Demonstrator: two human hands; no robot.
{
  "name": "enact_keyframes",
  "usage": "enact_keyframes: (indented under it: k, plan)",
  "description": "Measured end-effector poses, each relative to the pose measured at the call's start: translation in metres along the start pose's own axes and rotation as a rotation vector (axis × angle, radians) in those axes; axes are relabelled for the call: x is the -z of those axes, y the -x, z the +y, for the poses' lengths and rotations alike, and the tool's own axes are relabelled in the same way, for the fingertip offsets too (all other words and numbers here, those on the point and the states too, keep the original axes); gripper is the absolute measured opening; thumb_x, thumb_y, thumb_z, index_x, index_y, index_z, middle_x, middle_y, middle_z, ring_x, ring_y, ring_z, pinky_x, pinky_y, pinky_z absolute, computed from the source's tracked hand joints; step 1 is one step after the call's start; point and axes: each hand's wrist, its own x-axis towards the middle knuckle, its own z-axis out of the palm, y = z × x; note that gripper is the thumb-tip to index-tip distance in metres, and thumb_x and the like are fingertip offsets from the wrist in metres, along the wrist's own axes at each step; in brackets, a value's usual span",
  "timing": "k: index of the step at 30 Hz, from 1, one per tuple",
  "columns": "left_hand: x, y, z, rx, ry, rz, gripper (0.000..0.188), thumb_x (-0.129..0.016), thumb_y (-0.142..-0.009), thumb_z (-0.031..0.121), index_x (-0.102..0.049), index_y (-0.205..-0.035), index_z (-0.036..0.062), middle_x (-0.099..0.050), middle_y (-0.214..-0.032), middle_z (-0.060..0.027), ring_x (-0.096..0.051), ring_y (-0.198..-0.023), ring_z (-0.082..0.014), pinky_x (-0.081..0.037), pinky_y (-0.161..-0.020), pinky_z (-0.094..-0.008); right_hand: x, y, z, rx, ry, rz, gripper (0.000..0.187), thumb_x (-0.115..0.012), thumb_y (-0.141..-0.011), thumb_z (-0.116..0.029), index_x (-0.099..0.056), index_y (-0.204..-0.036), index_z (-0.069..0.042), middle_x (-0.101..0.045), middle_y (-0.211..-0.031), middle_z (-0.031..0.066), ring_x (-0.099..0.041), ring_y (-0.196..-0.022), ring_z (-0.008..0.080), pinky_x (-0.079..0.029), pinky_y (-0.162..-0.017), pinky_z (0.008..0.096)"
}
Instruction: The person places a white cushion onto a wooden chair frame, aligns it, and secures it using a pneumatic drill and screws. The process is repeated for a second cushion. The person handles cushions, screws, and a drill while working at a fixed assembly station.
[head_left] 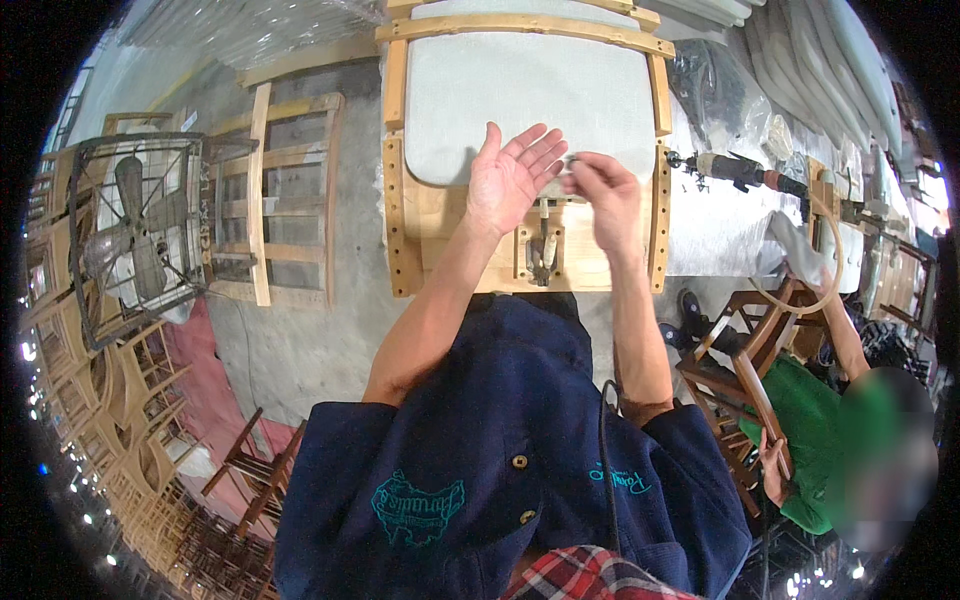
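My left hand (512,182) is held palm up with its fingers stretched out, and nothing lies on it. Close beside its fingertips, my right hand (610,195) has its fingers pinched together. A small dark bit shows at the pinch, too small to name. Both hands are above the near edge of a pale grey padded panel (530,95). That panel lies in a wooden jig (440,235) with rows of holes along its side rails. Below my hands, a toggle clamp (543,255) is mounted on the jig's near board.
To the right, a power driver (735,172) lies beside clear plastic wrap. A person in green (815,440) holds a dark wooden chair frame (755,375) at the lower right. A caged fan (135,230) and a wooden pallet (258,200) stand at left; curved grey panels (830,70) are stacked far right.
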Motion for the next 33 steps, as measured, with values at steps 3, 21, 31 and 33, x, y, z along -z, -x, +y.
enact_keyframes:
  k: [3,21,31,33]
  plan:
    - [-0.006,0.011,-0.004,-0.028,0.019,0.022,0.072,-0.028,-0.109,0.056,-0.049,-0.145,-0.0032,-0.054,-0.148,-0.0216,-0.050,-0.138,-0.0344,-0.045,-0.107,-0.0477,-0.033,0.010,-0.004,0.046,0.083,-0.127,0.024,-0.063,-0.097,-0.001,-0.067,-0.118,0.009,-0.073,-0.105,0.0153,-0.071,-0.087,0.0173,-0.060,-0.077,0.0298]
    - [-0.024,0.038,-0.002,-0.028,0.068,-0.128,0.096,-0.019,-0.103,0.071,-0.036,-0.151,-0.0109,-0.038,-0.159,-0.0259,-0.033,-0.149,-0.0380,-0.023,-0.125,-0.0523,-0.053,0.038,-0.028,0.571,0.850,-0.126,0.035,-0.071,-0.087,0.003,-0.071,-0.121,-0.004,-0.067,-0.097,0.0137,-0.067,-0.077,0.0214,-0.056,-0.066,0.0324]
    - [-0.025,0.037,0.002,-0.035,0.121,-0.153,0.103,-0.017,-0.102,0.074,-0.033,-0.150,-0.0154,-0.034,-0.160,-0.0286,-0.027,-0.151,-0.0362,-0.019,-0.127,-0.0486,-0.047,0.021,-0.015,0.713,0.918,-0.107,0.025,-0.067,-0.089,0.006,-0.071,-0.111,-0.004,-0.069,-0.097,0.0153,-0.069,-0.081,0.0272,-0.057,-0.067,0.0352]
    - [-0.026,0.034,0.000,-0.033,0.116,-0.146,0.103,-0.018,-0.102,0.074,-0.032,-0.151,-0.0157,-0.033,-0.160,-0.0292,-0.026,-0.151,-0.0363,-0.018,-0.127,-0.0485,-0.047,0.021,-0.012,0.669,0.890,-0.057,0.023,-0.067,-0.090,0.005,-0.071,-0.111,-0.004,-0.069,-0.096,0.0152,-0.069,-0.082,0.0280,-0.057,-0.069,0.0361]
